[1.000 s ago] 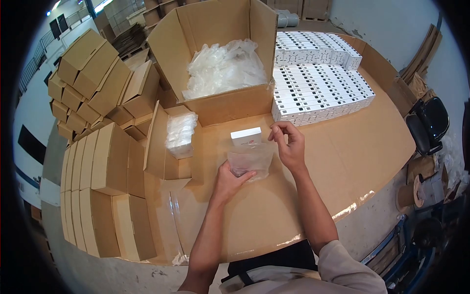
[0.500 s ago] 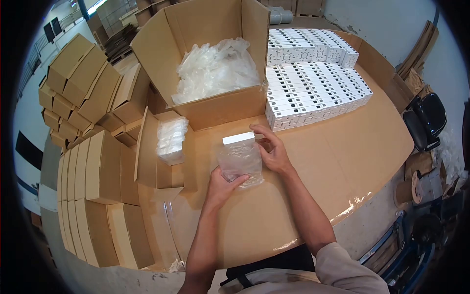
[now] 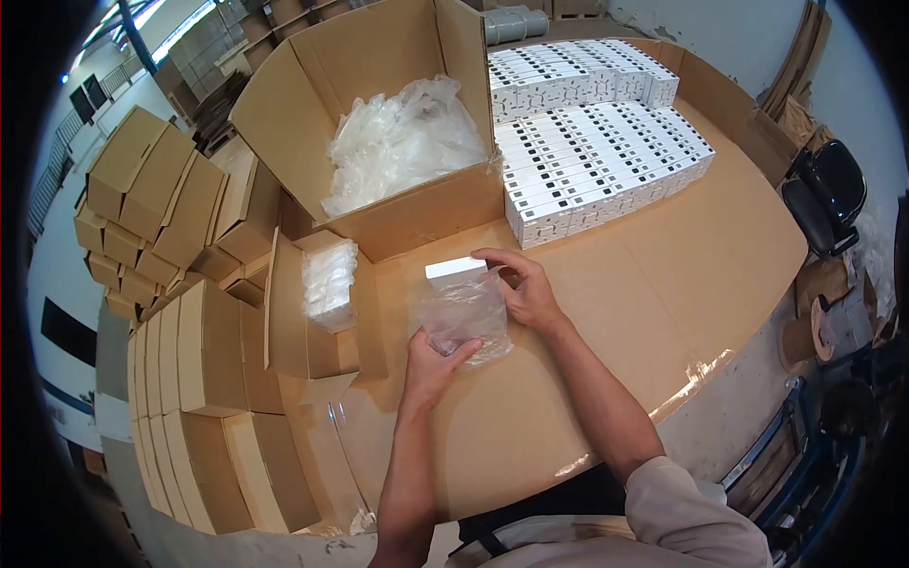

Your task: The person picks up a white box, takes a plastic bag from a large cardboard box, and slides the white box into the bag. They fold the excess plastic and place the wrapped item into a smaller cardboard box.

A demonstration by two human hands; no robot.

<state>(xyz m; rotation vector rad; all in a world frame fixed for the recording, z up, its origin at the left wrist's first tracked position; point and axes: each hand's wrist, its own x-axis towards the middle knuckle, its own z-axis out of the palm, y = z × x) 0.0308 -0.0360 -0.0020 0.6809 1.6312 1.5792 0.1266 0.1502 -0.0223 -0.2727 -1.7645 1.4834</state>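
Observation:
A white box [image 3: 455, 272] sticks out of the top of a clear plastic bag [image 3: 464, 317], with its lower part inside. My left hand [image 3: 436, 363] grips the bag's lower left part, thumb laid over the plastic. At the upper right, my right hand [image 3: 523, 287] holds the box's edge and the bag's opening between thumb and fingers. Left of my hands, an open small carton [image 3: 333, 352] holds several plastic-wrapped items [image 3: 329, 287] in a row.
Behind stands a large open carton [image 3: 417, 213] of loose plastic bags [image 3: 407, 142]. Rows of white boxes [image 3: 606, 170] are stacked at the back right. Brown cartons [image 3: 213, 350] are piled on the left. A black chair [image 3: 819, 204] stands beyond the table's right edge.
The camera view has shifted slightly. Both hands keep their hold on the bag and box, and my right fingers now reach a little further over the box's top corner.

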